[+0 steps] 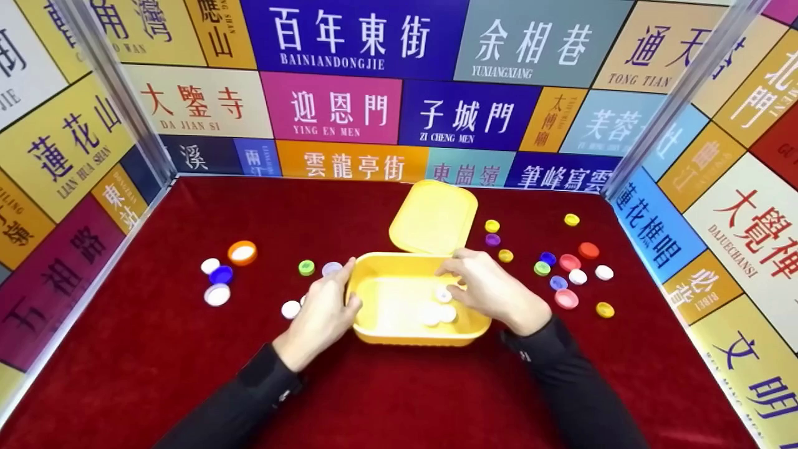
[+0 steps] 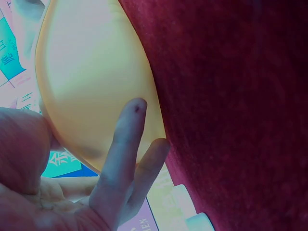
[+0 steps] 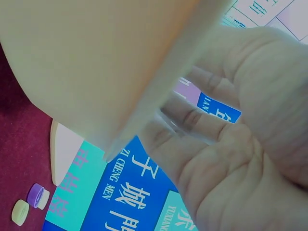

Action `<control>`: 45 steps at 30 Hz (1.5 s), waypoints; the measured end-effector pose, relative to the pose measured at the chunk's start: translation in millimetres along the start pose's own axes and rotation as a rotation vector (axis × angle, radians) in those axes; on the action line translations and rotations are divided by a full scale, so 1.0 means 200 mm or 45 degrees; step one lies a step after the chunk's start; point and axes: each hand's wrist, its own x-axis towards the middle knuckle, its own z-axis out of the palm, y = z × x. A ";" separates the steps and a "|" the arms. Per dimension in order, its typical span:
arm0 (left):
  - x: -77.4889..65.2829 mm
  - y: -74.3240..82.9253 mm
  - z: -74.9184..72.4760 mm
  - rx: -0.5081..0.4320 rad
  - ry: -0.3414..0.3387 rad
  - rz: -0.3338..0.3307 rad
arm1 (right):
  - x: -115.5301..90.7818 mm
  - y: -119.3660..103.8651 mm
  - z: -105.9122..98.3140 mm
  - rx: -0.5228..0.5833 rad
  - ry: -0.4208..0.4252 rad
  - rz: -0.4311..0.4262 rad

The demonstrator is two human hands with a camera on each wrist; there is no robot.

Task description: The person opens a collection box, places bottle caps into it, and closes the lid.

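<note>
A yellow plastic container stands open-topped in the middle of the red cloth. My left hand grips its left wall, thumb at the rim and fingers along the outside; in the left wrist view, fingertips lie against the yellow wall. My right hand reaches over the container's right side, fingers bent and thumb spread from the index finger. Right beside its thumb tip is a white bottle cap. Two more white caps lie on the container floor. The right wrist view has these fingertips hidden behind the container wall.
The yellow lid lies just behind the container. Several coloured caps are spread on the right; others, including an orange-rimmed cap and a green cap, lie on the left. Printed panels wall in the table's back and sides.
</note>
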 end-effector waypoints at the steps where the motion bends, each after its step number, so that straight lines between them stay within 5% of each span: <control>1: 0.00 0.00 0.00 -0.001 0.000 0.002 | 0.00 0.00 0.00 0.002 0.006 0.001; 12: -0.01 -0.01 0.01 0.003 0.006 0.021 | -0.01 0.01 -0.02 0.049 0.055 0.028; 25: -0.01 -0.01 0.01 -0.005 -0.001 0.016 | 0.01 0.12 -0.14 0.059 0.250 0.073; 34: 0.00 0.00 0.00 0.003 -0.004 0.008 | 0.08 0.33 -0.21 0.047 0.293 0.232; 45: 0.00 -0.01 0.00 0.013 0.025 0.064 | 0.17 0.62 -0.22 0.083 0.185 0.511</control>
